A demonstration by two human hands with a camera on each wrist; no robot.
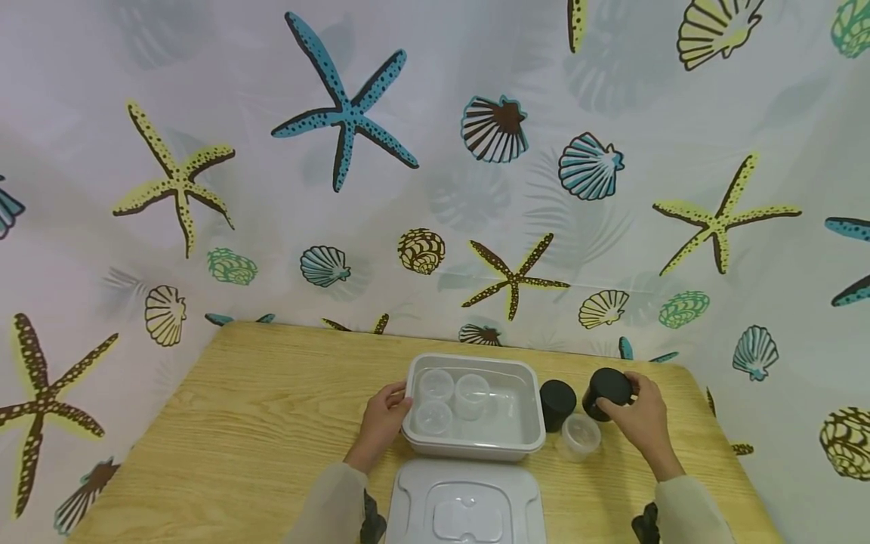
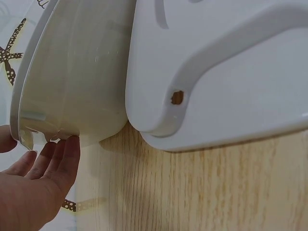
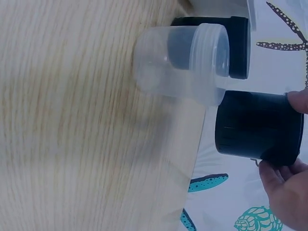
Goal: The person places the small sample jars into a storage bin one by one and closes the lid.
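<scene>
In the head view, a black jar point(image 1: 607, 393) is gripped by the right hand point(image 1: 642, 423) at lower right of centre, fingers curled round its side, lifted or tilted just above the table point(image 1: 258, 423). A firm hold low on the wall is judged best, and the jar should be carried level past the neighbouring pots. The white tub point(image 1: 469, 446) is steadied by the left hand point(image 1: 382, 423), fingers laid against its left rim. Three clear lidded cups point(image 1: 451, 400) stand inside the tub; a second black jar point(image 1: 557, 404) and one clear cup point(image 1: 579, 437) stand just right of it. The tub's lid point(image 1: 465, 506) lies at the bottom edge.

In the left wrist view, straight fingers point(image 2: 57, 159) touch the tub wall point(image 2: 72, 77) at lower left.

In the right wrist view, the held jar point(image 3: 255, 125) is pinched at the right edge, its contents hidden.
</scene>
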